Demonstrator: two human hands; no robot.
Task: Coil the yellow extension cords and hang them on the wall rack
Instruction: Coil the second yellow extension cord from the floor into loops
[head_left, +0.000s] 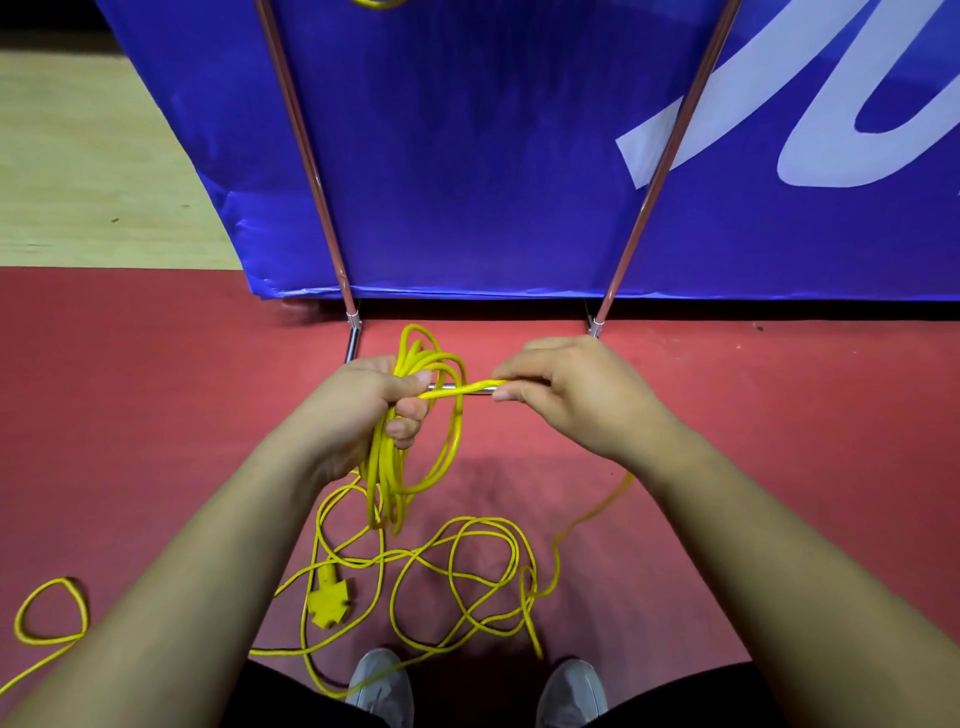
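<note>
While standing on red floor, clutched coiled loops of the yellow cord in the left hand, above the plug and loose tangle lying by the shoes. Pinched a strand from the coil with the right hand, thumb against fingers, in front of a blue banner.

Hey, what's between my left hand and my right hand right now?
In the head view, a short stretch of yellow cord runs from the left hand to the right hand.
</note>
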